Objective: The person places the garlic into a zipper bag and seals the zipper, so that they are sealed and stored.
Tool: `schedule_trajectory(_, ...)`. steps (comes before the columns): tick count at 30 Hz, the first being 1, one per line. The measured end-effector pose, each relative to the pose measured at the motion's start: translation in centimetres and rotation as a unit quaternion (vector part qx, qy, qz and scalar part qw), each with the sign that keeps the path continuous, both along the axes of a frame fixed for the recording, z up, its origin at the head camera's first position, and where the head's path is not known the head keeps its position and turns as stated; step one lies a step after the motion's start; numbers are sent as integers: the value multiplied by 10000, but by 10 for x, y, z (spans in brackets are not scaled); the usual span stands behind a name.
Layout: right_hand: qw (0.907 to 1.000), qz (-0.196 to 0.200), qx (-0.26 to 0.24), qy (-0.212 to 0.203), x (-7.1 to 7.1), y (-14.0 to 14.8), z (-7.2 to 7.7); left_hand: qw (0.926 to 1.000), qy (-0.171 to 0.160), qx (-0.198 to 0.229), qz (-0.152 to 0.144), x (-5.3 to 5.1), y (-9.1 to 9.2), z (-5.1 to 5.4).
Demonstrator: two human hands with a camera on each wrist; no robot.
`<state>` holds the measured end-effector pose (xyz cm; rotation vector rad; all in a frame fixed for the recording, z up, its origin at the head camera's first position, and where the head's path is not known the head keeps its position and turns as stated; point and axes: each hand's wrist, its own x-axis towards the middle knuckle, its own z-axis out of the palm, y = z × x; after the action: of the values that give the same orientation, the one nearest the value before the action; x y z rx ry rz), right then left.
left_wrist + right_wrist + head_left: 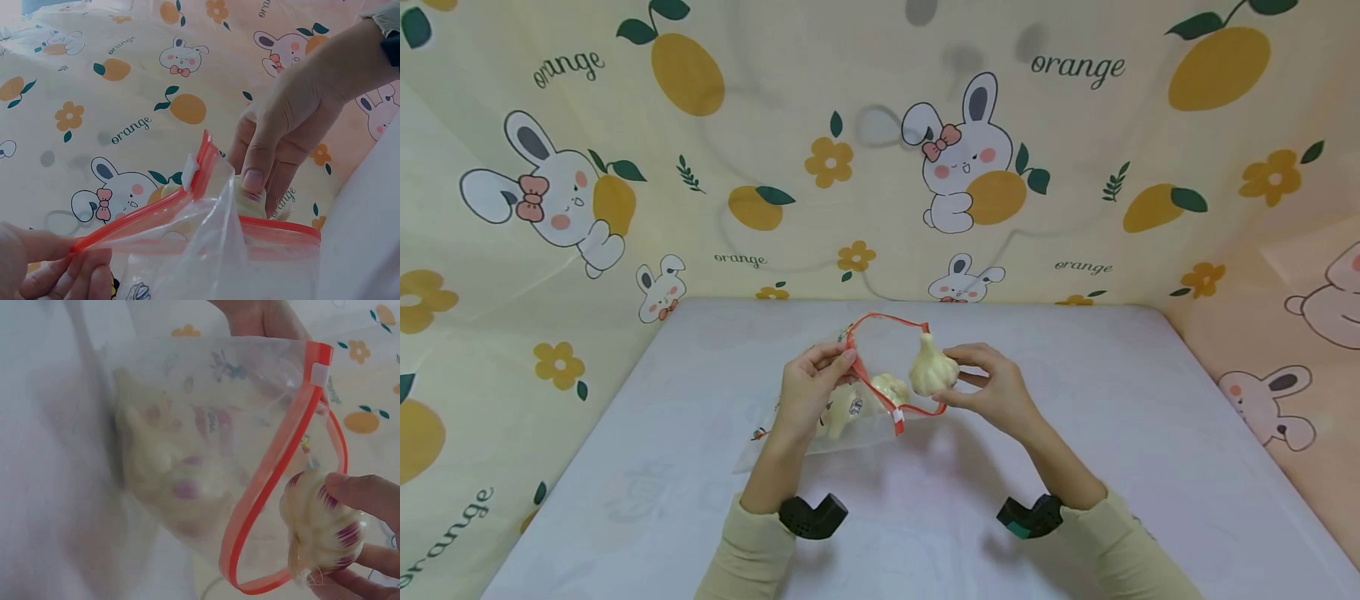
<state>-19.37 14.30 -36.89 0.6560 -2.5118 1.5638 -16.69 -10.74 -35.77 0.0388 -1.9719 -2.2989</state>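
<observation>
Plastic bag [865, 429], translucent, printed, red-rimmed [253, 515], with white slider [319, 375]; mouth spread, on white-covered table [1097, 400]. Left hand [808, 387]: thumb and fingers pinched together on the rim. Right hand [1000, 392]: thumb and fingers clamped on one garlic bulb [933, 367], pale with purple streaks, root tuft visible, stem end up, held at the bag's mouth; whether past the rim, cannot tell. Contents: further pale bulbs [891, 388], inside the bag. Wrists: one black device each [812, 517]. Backdrop [880, 67]: cream cloth, rabbits and oranges.
</observation>
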Motion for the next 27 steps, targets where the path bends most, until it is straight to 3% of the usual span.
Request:
schedule_trajectory(11,9999,93,-69,-54,2,-13,-4,9999,125,-42,2,0,0,-1)
schedule_trajectory(27,9999,6,51,-94,2,-30,-6,10000,-23,0,26,0,0,0)
